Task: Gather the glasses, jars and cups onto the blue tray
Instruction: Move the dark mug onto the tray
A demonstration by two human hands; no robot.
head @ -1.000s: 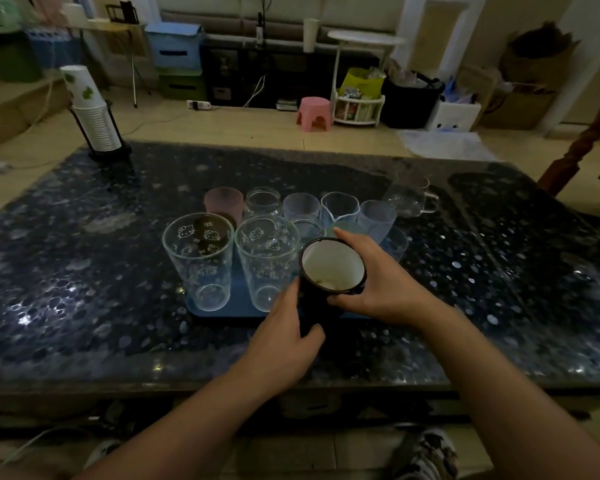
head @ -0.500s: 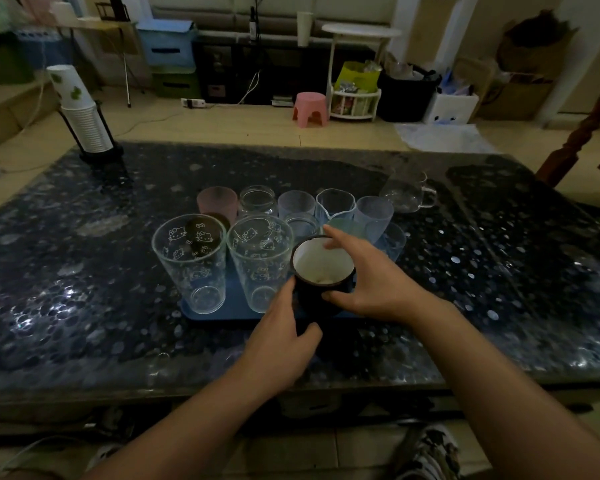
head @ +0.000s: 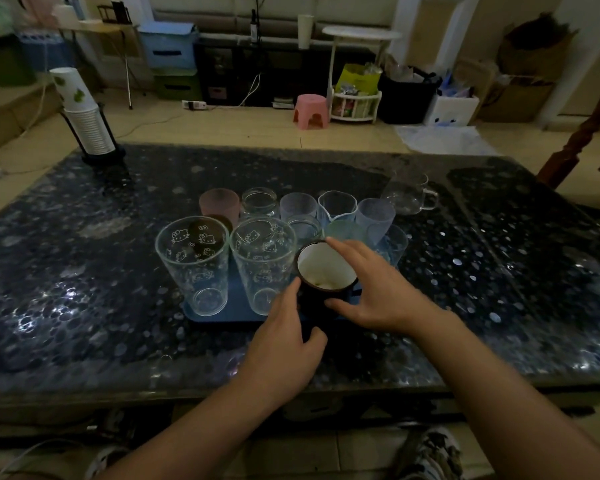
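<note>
A blue tray (head: 222, 313) lies mid-table, crowded with several glasses, cups and a jar (head: 260, 202). Two tall clear printed glasses (head: 194, 265) (head: 262, 261) stand at its front. A dark mug with a white inside (head: 326, 268) sits on the tray's front right corner. My left hand (head: 284, 341) cups the mug's near left side. My right hand (head: 378, 292) hovers by its right side with fingers spread, index over the far rim. A clear glass mug with a handle (head: 407, 194) stands on the table, off the tray at the back right.
The dark speckled table (head: 66, 271) carries a stack of paper cups in a black holder (head: 84, 116) at its far left corner. A wooden post (head: 575, 143) rises past the far right corner. A pink stool (head: 310, 110) and boxes sit on the floor beyond.
The dark mug moved slightly forward and down onto the tray's front right corner. My right hand loosened from gripping its rim to spread fingers. My left hand stays against the mug.
</note>
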